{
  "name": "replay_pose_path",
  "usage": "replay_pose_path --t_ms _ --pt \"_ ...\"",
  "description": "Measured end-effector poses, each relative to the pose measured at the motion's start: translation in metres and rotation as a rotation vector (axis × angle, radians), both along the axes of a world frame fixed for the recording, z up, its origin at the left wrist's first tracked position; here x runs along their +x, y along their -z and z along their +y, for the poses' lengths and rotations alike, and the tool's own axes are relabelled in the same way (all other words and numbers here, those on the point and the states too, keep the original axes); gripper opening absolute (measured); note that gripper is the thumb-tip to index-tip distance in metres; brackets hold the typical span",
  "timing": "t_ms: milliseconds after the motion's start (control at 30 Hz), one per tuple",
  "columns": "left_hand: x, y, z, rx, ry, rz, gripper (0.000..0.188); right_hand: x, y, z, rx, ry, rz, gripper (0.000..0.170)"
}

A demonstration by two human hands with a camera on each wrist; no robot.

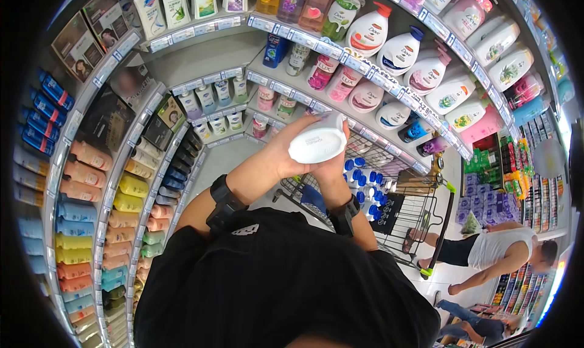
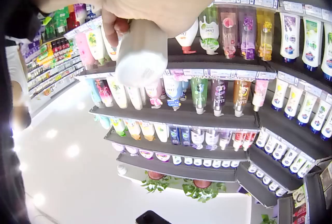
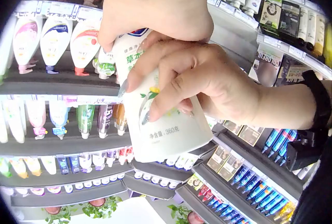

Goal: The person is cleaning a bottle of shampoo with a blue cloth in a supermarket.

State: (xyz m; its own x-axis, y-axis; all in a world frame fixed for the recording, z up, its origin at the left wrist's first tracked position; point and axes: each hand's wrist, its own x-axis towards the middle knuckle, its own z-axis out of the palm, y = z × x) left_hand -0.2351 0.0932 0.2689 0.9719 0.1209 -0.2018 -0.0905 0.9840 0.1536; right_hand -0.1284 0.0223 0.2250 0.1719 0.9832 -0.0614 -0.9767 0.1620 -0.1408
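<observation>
A white plastic bottle [image 1: 316, 146] is held up in front of the chest, its oval base turned towards the head camera. In the right wrist view the bottle [image 3: 168, 138] shows green print, a yellow flower and a net weight of 360 grams. My left hand [image 3: 199, 79] grips its body, fingers spread across the label. Around the other end, my right hand [image 3: 155, 11] curls and hides the cap. The right hand [image 1: 331, 165] sits beside the left hand [image 1: 286, 153] in the head view. From the left wrist, the bottle's white base [image 2: 141, 68] shows below the hand.
Curved shelves [image 1: 340, 53] of pump bottles and tubes surround the front and left. A wire shopping cart [image 1: 420, 217] with blue-capped bottles [image 1: 365, 187] stands close on the right. Beyond it, a person in a white top [image 1: 502, 251] and another person [image 1: 480, 323] are in the aisle.
</observation>
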Motion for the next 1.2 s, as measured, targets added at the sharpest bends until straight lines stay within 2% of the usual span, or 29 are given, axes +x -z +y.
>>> replay_pose_path --t_ms 267,367,400,533,933,1033,1133,1200 --pt "0.001 0.004 -0.002 -0.015 -0.041 0.093 0.037 0.000 0.004 -0.001 -0.043 0.016 -0.042 0.054" --pt "0.000 0.008 0.002 -0.127 0.012 0.030 0.038 -0.001 -0.010 -0.002 -0.135 0.037 -0.075 0.055" --pt "0.000 0.004 0.002 -0.159 0.067 -0.028 0.031 -0.004 -0.023 -0.003 -0.218 0.072 -0.102 0.053" --pt "-0.002 0.002 -0.003 -0.212 0.021 0.027 0.034 0.007 -0.018 -0.003 -0.216 -0.071 0.069 0.047" --pt "0.000 0.007 -0.003 -0.132 0.064 0.050 0.033 0.005 -0.038 -0.010 -0.416 -0.047 0.046 0.054" --pt "0.002 0.016 -0.002 -0.096 0.058 0.064 0.032 0.009 -0.028 -0.009 -0.351 -0.066 0.006 0.055" --pt "0.003 0.015 -0.003 -0.081 0.038 0.123 0.038 0.020 -0.008 -0.010 -0.119 -0.196 0.207 0.055" --pt "0.002 0.017 -0.004 -0.069 0.047 0.115 0.039 0.021 -0.004 -0.010 -0.092 -0.190 0.182 0.054"
